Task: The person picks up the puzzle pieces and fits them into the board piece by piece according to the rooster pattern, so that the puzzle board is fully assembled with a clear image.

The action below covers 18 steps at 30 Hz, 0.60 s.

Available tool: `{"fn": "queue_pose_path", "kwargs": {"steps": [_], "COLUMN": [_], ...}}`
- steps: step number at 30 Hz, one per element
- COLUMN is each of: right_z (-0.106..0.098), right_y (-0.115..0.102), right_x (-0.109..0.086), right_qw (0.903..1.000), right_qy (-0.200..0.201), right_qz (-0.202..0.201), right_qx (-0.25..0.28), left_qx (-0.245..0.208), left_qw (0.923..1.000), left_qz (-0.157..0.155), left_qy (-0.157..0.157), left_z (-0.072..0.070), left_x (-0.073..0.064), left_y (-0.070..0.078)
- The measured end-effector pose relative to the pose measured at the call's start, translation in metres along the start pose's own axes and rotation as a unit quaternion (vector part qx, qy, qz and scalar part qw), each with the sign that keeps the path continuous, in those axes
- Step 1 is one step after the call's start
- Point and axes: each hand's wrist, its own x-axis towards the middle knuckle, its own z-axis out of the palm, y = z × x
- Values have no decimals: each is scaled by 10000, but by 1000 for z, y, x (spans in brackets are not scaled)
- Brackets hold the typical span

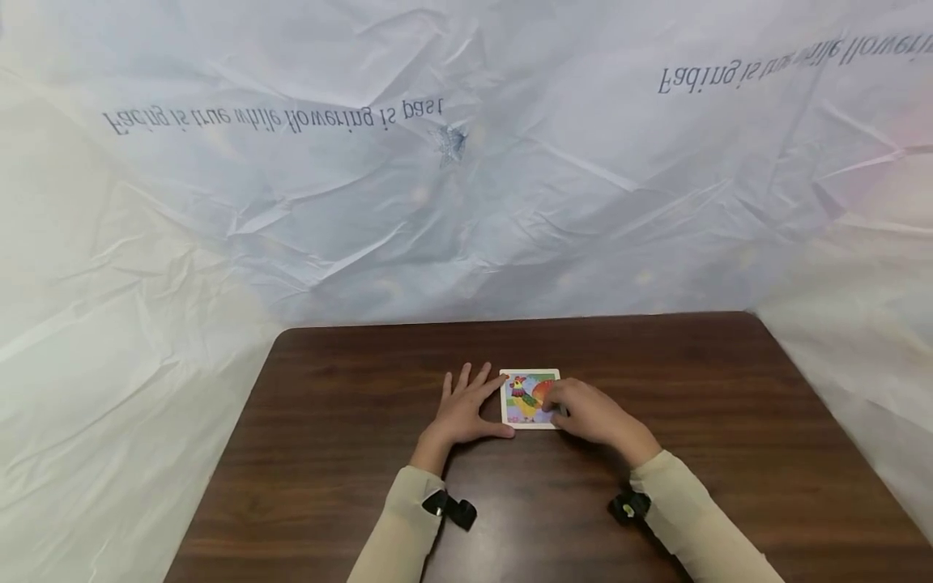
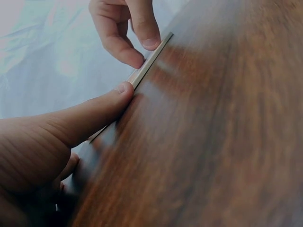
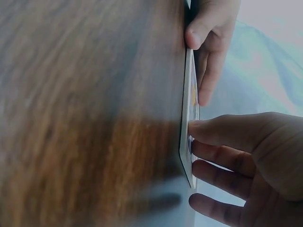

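A thin square picture board (image 1: 521, 397) with a white border and a colourful rooster on it lies flat on the brown table. My left hand (image 1: 461, 414) is spread at its left side, with the thumb at the near left corner and the index fingertip at the far left corner. On the board's right part rest the fingertips of my right hand (image 1: 594, 411), covering some of the rooster's tail side. The right wrist view shows the right thumb (image 3: 222, 128) and fingers on the board's face, a little apart from each other. Seen edge-on, the board (image 2: 152, 59) is thin and pale.
The dark wood-grain table (image 1: 328, 486) has rounded far corners. Wrinkled pale sheeting (image 1: 437, 202) with printed lettering hangs behind and at both sides. A black strap device (image 1: 450, 508) sits on the left wrist, another black device (image 1: 630, 507) on the right.
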Motion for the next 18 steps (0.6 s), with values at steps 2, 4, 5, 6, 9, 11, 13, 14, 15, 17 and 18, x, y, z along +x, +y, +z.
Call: {"fn": "queue_pose_path", "kwargs": {"steps": [2,4,5,6,9,11,13,14,15,17,18], "right_z": [1,3,4,4,3,0,-5,-7,-9,-13,-15], "right_y": [0,0,0,0,1,3,5,6,7,11,13], "right_x": [-2,-3,-3,-4,-4,-5,-6,-7,-9,-13,-15], "right_qw": [10000,10000,10000,10000,9996,9993,9988,9987,9986,9979,9971], "right_qy": [-12,5,20,59,233,344,448,485,521,646,736], "right_qz": [12,-19,-36,-54,-143,-157,-141,-111,-73,-28,8], "right_qx": [6,-28,-37,-56,19,76,98,77,34,-104,-183], "left_qx": [34,42,35,39,-1,16,21,-13,-60,-270,-399], "left_qw": [10000,10000,10000,10000,10000,10000,9999,9999,9999,9995,9991], "left_qz": [-21,-36,-42,-43,-35,-13,23,40,64,93,110], "left_qy": [-34,-34,-25,-13,58,98,130,139,149,133,133], "left_z": [1,2,2,2,0,-1,-2,-3,-4,-8,-10], "left_x": [-1,-1,-2,-2,-1,0,2,2,2,0,-2], "left_y": [-1,-2,-2,-2,-2,-3,-3,-4,-5,-8,-10]}}
